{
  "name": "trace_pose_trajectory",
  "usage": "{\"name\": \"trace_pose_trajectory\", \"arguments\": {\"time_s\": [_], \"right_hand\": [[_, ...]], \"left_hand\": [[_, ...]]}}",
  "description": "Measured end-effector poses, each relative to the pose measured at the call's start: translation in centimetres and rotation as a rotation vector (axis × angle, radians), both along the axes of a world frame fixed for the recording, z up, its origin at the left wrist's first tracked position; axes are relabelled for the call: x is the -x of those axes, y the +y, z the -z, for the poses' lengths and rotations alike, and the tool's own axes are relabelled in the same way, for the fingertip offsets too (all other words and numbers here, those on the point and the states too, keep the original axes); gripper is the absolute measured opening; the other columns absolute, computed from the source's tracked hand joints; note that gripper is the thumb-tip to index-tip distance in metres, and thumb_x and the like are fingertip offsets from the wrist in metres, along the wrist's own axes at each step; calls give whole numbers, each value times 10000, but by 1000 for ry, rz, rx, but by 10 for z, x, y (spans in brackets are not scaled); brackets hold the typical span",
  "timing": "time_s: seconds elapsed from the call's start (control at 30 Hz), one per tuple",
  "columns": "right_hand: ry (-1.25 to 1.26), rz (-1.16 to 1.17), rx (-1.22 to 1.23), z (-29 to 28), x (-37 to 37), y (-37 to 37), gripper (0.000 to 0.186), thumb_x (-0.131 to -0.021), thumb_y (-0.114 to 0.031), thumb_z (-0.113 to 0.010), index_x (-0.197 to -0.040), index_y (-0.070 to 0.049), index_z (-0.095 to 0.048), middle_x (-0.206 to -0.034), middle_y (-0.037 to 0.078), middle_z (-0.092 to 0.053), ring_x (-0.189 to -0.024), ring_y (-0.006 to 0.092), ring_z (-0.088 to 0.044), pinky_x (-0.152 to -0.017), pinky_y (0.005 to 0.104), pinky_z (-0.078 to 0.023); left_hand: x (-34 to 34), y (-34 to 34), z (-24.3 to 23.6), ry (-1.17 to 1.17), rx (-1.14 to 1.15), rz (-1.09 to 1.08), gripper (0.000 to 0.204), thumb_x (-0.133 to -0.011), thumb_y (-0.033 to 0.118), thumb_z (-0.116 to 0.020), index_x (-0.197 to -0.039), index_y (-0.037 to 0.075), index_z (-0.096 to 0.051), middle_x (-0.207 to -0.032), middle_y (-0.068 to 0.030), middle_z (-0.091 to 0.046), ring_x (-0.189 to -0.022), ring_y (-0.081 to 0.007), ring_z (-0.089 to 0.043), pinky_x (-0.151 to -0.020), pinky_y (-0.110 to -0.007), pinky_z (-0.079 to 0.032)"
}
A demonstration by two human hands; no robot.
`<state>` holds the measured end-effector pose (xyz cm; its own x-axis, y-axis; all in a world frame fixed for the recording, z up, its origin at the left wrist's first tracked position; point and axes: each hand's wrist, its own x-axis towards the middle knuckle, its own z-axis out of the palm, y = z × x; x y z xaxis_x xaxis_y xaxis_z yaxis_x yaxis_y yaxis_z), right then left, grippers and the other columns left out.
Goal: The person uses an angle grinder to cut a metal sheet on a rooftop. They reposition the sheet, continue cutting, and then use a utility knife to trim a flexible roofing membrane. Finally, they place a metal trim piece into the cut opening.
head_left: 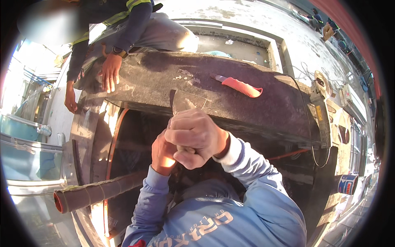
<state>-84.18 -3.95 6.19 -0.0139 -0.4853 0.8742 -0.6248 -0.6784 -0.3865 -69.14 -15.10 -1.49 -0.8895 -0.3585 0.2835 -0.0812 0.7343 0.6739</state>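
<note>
My right hand is closed in a fist, and its fingers overlap my left hand, which is closed just below and to the left. Above the knuckles a flat grey-brown piece with straight edges sticks up, like a scraper blade; the fists hide its lower end, so I cannot make out its kind. Beyond it is a dark, sheet-covered ledge. A knife with a red ribbed handle lies there, its blade pointing left.
At the far left a person rests one hand on the ledge. A dark roll of sheet juts out left of my arm. On the right are a long tool, a loose cable and a blue-and-red can. A dark opening lies below my hands.
</note>
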Motion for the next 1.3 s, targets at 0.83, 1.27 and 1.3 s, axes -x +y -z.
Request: {"name": "trace_pose_trajectory", "arguments": {"time_s": [0.83,1.27,1.3], "right_hand": [[-117,139,-18,25,14,-15,191,-819,-204,-694,-825,-20,-641,-628,84,-505,-514,316,-551,-484,423,-450],[-175,162,-147,34,18,-12,324,-794,-365,-761,-699,-105,-594,-627,44,-571,-598,286,-638,-520,424,-465],[-116,136,-87,26,9,-9,331,-802,-362,-761,-693,-104,-585,-625,43,-569,-594,291,-634,-520,424,-469]], "left_hand": [[10,4,-13,1,-70,-72,308,-893,302,-724,-1110,84,-711,-1041,-182,-741,-944,-425,-714,-760,-459,-571],[11,1,-6,-33,-4,-15,405,-901,275,-717,-1248,78,-649,-1093,-167,-738,-1011,-406,-711,-824,-475,-567],[12,3,-10,27,-16,-7,398,-892,253,-724,-1231,60,-645,-1083,-177,-732,-1000,-416,-706,-817,-476,-570]]}}
